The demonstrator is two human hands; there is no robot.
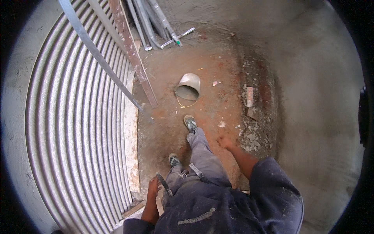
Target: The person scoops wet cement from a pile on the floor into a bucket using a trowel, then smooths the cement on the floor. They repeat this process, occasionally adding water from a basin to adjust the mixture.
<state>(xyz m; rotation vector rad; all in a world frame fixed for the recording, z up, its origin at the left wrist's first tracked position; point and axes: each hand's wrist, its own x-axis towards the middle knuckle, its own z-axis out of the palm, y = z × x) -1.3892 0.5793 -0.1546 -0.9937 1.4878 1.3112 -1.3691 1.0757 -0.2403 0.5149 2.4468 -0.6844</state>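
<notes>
My left hand (154,185) is closed at my left side, beside my hip. It holds a flat dark trowel (165,185), seen nearly edge-on, its handle hidden behind my fingers. Out in front and to the right hangs my right hand (224,142), with nothing visible in it; its fingers look loosely apart, though slightly blurred. Ahead of my feet a grey bucket (189,86) lies tipped on its side, its mouth toward me and a thin yellow handle (186,106) resting on the ground. Neither hand touches the bucket.
Corrugated metal sheeting (83,128) leans along the left wall, with a metal strip (99,58) and a reddish beam (134,58) against it. Metal profiles (150,23) lie at the far end. Rubble (252,136) and a broken brick piece (249,96) line the right wall (317,128).
</notes>
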